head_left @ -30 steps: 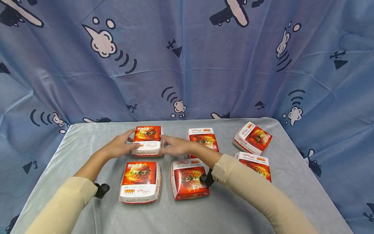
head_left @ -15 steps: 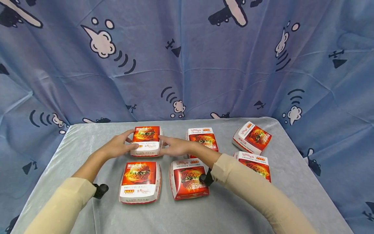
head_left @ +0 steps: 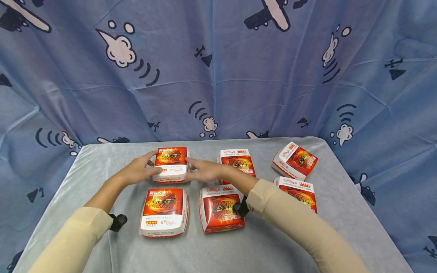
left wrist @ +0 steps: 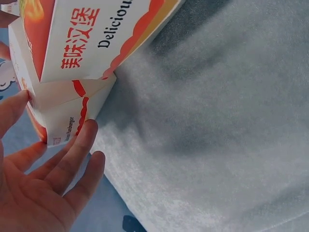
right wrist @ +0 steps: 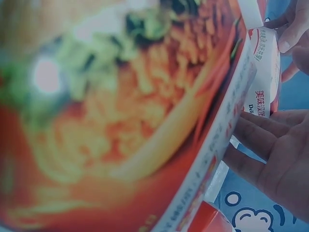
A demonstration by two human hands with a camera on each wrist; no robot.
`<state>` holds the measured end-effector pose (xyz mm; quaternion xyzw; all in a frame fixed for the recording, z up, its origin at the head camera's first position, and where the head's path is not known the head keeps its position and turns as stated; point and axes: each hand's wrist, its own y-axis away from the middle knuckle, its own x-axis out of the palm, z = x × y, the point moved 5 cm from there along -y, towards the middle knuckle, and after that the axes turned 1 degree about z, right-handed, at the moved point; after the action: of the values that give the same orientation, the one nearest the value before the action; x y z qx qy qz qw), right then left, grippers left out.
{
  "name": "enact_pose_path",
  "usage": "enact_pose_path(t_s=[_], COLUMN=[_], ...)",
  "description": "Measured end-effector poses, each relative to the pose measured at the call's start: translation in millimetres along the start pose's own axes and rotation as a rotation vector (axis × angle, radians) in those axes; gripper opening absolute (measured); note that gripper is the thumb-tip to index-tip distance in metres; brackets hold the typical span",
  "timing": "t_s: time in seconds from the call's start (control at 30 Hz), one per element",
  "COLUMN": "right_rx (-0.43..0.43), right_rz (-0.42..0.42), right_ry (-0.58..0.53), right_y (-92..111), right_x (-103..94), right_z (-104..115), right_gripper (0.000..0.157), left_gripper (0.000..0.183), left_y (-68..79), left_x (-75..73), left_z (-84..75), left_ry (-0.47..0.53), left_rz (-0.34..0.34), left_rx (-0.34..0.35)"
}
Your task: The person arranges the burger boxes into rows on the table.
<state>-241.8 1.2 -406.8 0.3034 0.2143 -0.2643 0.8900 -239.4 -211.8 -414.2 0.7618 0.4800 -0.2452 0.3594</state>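
A red and white hamburger box (head_left: 172,163) lies at the back left of the table, between both hands. My left hand (head_left: 140,168) is at its left side, thumb near the front corner. In the left wrist view, extended fingertips (left wrist: 87,128) touch the box's white side wall. My right hand (head_left: 206,170) reaches across to the box's right side. The right wrist view shows its fingers (right wrist: 256,130) fairly straight against that box (right wrist: 263,72). Directly in front of it sits another hamburger box (head_left: 163,212), apart from both hands.
A front middle hamburger box (head_left: 222,210) sits below the right forearm and fills much of the right wrist view. Behind it is a back middle box (head_left: 237,161), partly hidden by the arm. A tilted box (head_left: 296,161) and a partly covered box (head_left: 298,193) lie at right. A patterned blue curtain (head_left: 218,68) hangs behind.
The back left hamburger box and both hands at its sides have shifted very slightly left. The other boxes have stayed in place.
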Motion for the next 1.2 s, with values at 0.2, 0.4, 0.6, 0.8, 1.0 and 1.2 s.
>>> enact_pose_path(t_s=[0.2,0.4,0.6,0.8,1.0,1.2], right_rx=[-0.009,-0.006,-0.016,-0.083,-0.119,-0.104], right_rz=[0.006,0.004,-0.007,-0.078,-0.205,-0.31], right_ry=[0.002,0.005,0.018,-0.008,0.006,0.039], right_y=[-1.4,-1.5,1.4,14.5,37.7,58.1], right_x=[0.7,1.0,-4.7,-24.7,-54.0,-81.6], right_z=[0.0,0.0,1.8,3.2,-8.2,-34.8], right_gripper=[0.083,0.083,0.08,0.075,0.072,0.071], left_gripper=[0.078,0.078,0.078,0.078,0.075,0.07], left_y=[0.4,0.0,-0.1,0.6,-2.5,-7.1], left_x=[-1.4,-2.1,-4.0,-12.4,-16.6,-8.4], left_z=[0.5,2.2,0.5,-11.9,-52.7,-91.4], left_ry=[-0.01,-0.014,-0.043,-0.099,0.003,0.144], left_rz=[0.004,0.011,-0.001,-0.187,-0.323,-0.28], left_rx=[-0.001,-0.015,-0.014,-0.06,0.028,0.132])
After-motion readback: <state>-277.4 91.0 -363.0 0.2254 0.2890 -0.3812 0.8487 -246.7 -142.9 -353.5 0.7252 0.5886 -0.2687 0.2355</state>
